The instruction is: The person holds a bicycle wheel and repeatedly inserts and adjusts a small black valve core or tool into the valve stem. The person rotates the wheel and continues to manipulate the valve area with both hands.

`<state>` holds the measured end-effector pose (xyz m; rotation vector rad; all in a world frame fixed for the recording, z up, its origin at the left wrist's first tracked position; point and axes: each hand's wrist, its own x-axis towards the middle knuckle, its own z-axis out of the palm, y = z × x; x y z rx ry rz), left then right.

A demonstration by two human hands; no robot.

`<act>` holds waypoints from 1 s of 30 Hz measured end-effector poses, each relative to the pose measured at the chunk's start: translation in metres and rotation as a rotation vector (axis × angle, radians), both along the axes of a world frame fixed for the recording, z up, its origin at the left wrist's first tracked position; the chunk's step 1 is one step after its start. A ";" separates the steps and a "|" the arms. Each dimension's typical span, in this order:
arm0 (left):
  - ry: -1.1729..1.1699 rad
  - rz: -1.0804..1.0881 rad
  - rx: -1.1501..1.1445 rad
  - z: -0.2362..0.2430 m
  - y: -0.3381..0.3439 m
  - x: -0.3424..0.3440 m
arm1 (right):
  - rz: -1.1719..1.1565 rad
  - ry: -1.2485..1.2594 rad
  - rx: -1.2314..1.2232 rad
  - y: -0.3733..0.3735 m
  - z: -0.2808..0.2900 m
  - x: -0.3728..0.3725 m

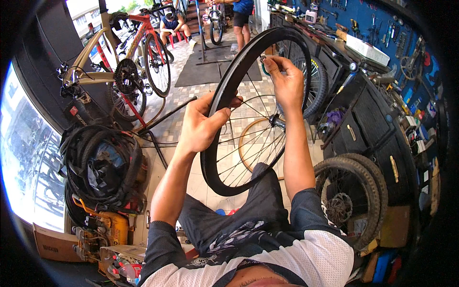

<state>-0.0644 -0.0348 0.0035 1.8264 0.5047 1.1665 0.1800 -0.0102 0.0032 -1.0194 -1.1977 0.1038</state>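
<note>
The person sat with dark shorts [248,210] under a bicycle wheel [258,110] that stood upright on the lap, its lower rim resting against the thighs. The left hand [203,122] had its grip closed around the black tyre [215,103] on the wheel's left side, fingers wrapped over the tread and thumb toward the spokes. The right hand [284,81] was higher, near the top of the rim, its fingertips pinched shut on a small green tool [264,66] set against the inner edge of the rim. The hub [276,120] showed just below the right wrist.

To the person's left lay a heap of coiled black tyres [103,165] above a yellow machine [103,229] and a cardboard box [52,244]. To the right, a knobby-tyred wheel [351,196] with a brake disc leaned against a dark cabinet [373,129].

Beyond the held wheel, a tan-rimmed wheel [251,143] lay on the tiled floor [191,103]. Further left stood a red and tan bicycle [124,57]. On the far right hung a blue tool wall [377,24]. At the back, one person sat [173,26] and another stood beside a bicycle [241,14].
</note>
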 end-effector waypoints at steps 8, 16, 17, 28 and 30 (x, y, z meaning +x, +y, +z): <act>-0.140 -0.035 -0.049 -0.053 -0.014 0.002 | -0.053 -0.085 0.141 -0.004 -0.020 -0.017; 0.206 0.090 -0.006 -0.047 -0.005 -0.002 | 0.012 -0.233 0.229 -0.004 -0.035 -0.011; 0.096 0.104 -0.032 -0.035 -0.002 0.005 | 0.051 -0.225 0.214 -0.006 -0.034 -0.016; 0.220 0.072 0.069 0.009 0.018 0.010 | 0.581 0.087 0.025 -0.011 -0.039 -0.033; 0.239 0.047 0.044 0.008 0.019 0.008 | 0.644 0.159 -0.036 -0.013 -0.034 -0.032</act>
